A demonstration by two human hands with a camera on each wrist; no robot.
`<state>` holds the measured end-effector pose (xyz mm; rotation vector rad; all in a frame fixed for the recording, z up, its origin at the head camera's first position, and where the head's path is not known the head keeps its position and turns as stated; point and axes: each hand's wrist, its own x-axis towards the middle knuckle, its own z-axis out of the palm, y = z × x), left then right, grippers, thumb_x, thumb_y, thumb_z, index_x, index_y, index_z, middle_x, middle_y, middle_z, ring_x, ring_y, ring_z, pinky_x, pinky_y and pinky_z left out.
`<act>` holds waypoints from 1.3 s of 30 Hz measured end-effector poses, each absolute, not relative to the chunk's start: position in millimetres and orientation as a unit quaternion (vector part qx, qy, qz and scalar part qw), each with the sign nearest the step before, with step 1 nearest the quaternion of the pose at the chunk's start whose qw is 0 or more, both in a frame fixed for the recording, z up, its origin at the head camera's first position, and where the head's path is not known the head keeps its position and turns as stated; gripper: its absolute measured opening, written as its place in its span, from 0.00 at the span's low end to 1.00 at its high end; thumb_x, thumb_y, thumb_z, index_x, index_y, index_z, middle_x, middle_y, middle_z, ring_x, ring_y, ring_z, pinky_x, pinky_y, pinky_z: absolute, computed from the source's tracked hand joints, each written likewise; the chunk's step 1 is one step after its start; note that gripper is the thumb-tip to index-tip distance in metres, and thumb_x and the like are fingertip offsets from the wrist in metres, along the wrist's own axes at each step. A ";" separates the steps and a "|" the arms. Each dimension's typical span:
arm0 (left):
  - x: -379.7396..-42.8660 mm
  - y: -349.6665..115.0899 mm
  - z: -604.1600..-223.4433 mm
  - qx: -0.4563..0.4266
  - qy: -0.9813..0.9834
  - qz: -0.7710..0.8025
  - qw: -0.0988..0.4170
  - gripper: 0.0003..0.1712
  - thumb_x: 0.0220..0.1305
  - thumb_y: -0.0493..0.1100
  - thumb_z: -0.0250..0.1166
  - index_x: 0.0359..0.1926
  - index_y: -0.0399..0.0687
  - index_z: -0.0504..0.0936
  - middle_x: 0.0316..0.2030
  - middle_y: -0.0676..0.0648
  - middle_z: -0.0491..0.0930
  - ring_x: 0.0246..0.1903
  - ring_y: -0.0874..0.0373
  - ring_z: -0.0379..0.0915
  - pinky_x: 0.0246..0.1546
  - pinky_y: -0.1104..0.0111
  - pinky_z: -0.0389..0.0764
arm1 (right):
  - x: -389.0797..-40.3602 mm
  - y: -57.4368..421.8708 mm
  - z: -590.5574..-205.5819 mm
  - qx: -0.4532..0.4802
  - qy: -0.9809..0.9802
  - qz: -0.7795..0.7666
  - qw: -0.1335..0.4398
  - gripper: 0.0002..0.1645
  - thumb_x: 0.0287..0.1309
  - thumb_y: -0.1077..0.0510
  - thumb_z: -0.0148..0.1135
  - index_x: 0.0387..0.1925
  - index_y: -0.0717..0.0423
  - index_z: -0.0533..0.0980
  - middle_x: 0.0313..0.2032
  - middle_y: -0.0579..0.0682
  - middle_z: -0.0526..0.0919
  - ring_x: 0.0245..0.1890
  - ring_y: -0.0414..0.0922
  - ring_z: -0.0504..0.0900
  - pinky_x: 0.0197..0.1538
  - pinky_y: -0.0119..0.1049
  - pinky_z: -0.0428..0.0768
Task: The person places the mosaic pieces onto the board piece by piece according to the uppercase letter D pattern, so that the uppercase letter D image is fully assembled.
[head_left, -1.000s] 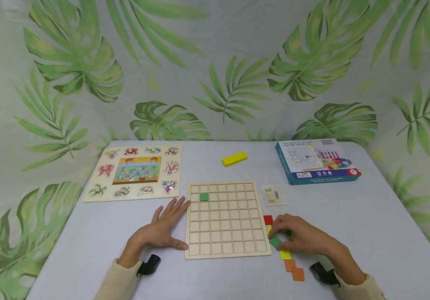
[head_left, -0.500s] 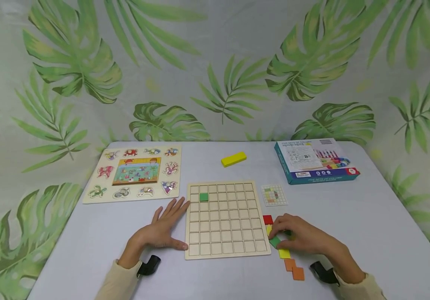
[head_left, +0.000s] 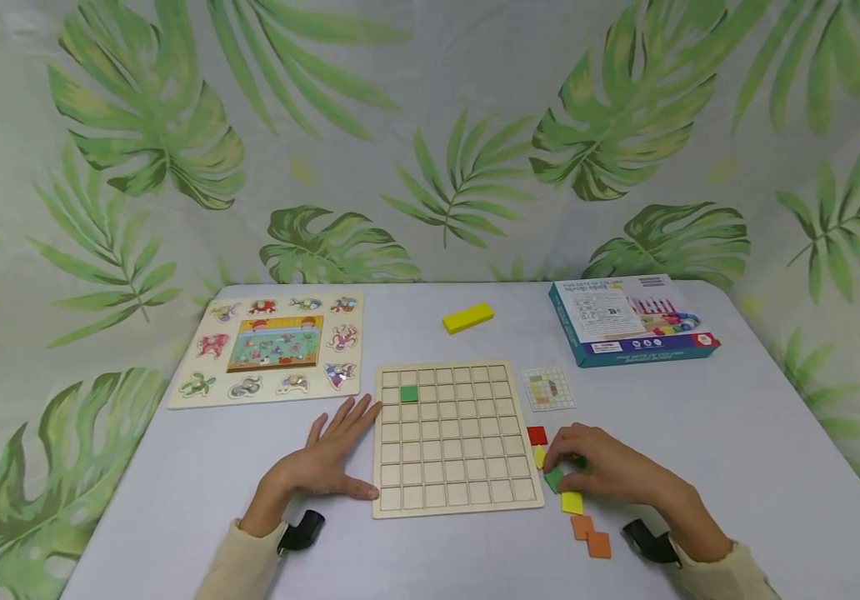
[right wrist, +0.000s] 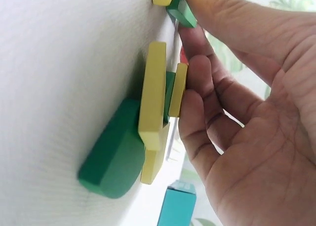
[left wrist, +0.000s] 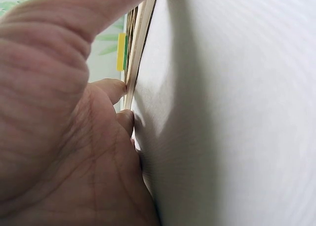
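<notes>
My left hand (head_left: 325, 461) lies spread beside the wooden grid board (head_left: 457, 515), its fingertips and thumb against the board's left edge. One green square tile (head_left: 409, 393) sits in a cell in the upper left of the grid. To the right of the board, my right hand (head_left: 601, 468) pinches another green tile (head_left: 554, 479) between thumb and forefinger. The right wrist view shows this green tile (right wrist: 181, 10) at the fingertips. Yellow pieces (right wrist: 153, 88) and a rounded dark green piece (right wrist: 111, 152) lie by the other fingers, partly hidden from the head view.
A red tile (head_left: 537, 436), a yellow tile (head_left: 572, 502) and two orange tiles (head_left: 598, 545) lie around the right hand. Behind are a pattern card (head_left: 548, 389), a yellow block (head_left: 468, 318), a boxed toy (head_left: 636, 321) and a sea-animal puzzle (head_left: 265, 396).
My right hand has shifted slightly right with the green tile, which now stands a little apart from the board's edge. The left hand stays in place.
</notes>
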<state>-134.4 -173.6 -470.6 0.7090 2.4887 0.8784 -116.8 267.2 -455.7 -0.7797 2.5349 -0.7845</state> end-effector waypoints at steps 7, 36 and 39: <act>-136.8 -170.7 -471.3 0.247 0.897 0.304 0.207 0.72 0.47 0.59 0.80 0.80 0.46 0.42 0.81 0.41 0.33 0.79 0.39 0.21 0.71 0.36 0.26 | -118.3 267.8 -451.3 -0.276 0.894 -0.293 0.198 0.08 0.59 0.54 0.71 0.39 0.39 0.81 0.38 0.35 0.81 0.39 0.37 0.74 0.46 0.32 0.76; -134.2 -175.8 -474.8 0.248 0.897 0.304 0.204 0.72 0.46 0.61 0.79 0.81 0.47 0.42 0.80 0.40 0.34 0.78 0.38 0.21 0.70 0.36 0.26 | -159.4 215.4 -432.9 -0.340 0.849 -0.365 0.175 0.07 0.66 0.62 0.63 0.44 0.52 0.82 0.40 0.45 0.86 0.38 0.38 0.82 0.46 0.34 0.84; -134.5 -175.0 -473.8 0.249 0.896 0.305 0.203 0.72 0.46 0.60 0.80 0.80 0.47 0.42 0.80 0.40 0.34 0.79 0.38 0.22 0.70 0.36 0.26 | -167.3 202.7 -432.1 -0.344 0.849 -0.366 0.166 0.07 0.66 0.62 0.63 0.44 0.52 0.82 0.40 0.45 0.86 0.37 0.38 0.83 0.46 0.34 0.84</act>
